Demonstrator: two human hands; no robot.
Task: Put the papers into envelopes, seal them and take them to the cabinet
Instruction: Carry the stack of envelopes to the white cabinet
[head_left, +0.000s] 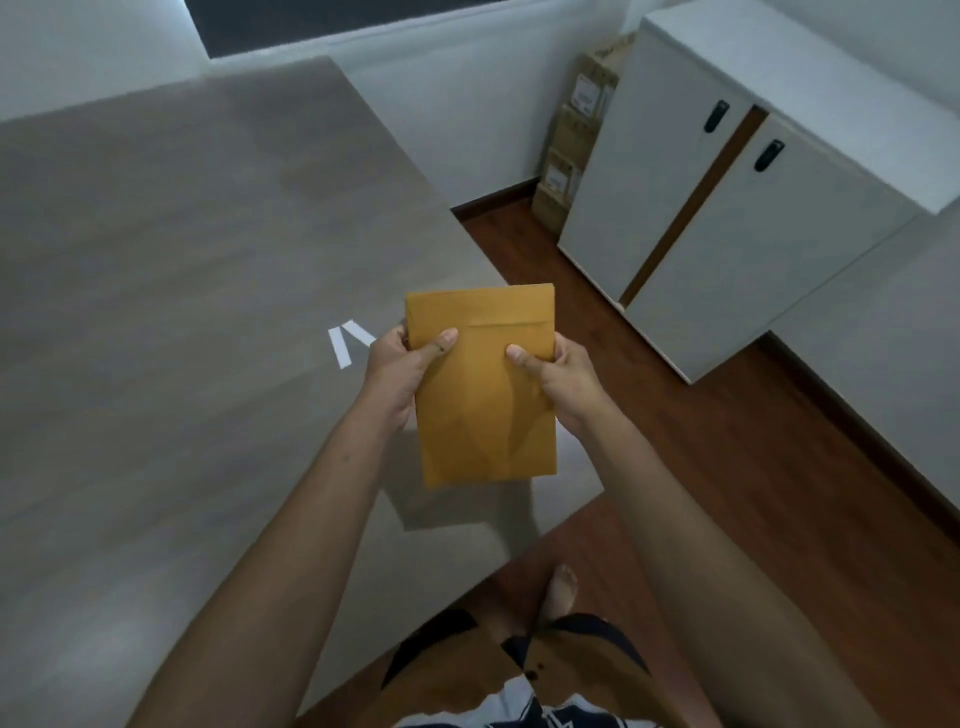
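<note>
Left hand (397, 371) and right hand (563, 379) are both pinching the envelope (485, 395) over the table's (182, 260) near right corner; cabinet (727, 234) sitting far right.

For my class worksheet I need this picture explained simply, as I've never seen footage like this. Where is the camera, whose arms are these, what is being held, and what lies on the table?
There is no machine here. The single picture comes from a wide-angle camera worn on a person's head, looking forward and down, so the two bare arms are the wearer's own.

The left hand and right hand together hold brown envelopes by the side edges, thumbs pressed on the front. The flap looks folded down; a second edge at the top suggests more than one envelope, though I cannot count them.

On the grey table lie two small white strips, perhaps peeled seal backings. To the right stands a white cabinet with two doors, on a wooden floor, with cardboard boxes beside it.
</note>
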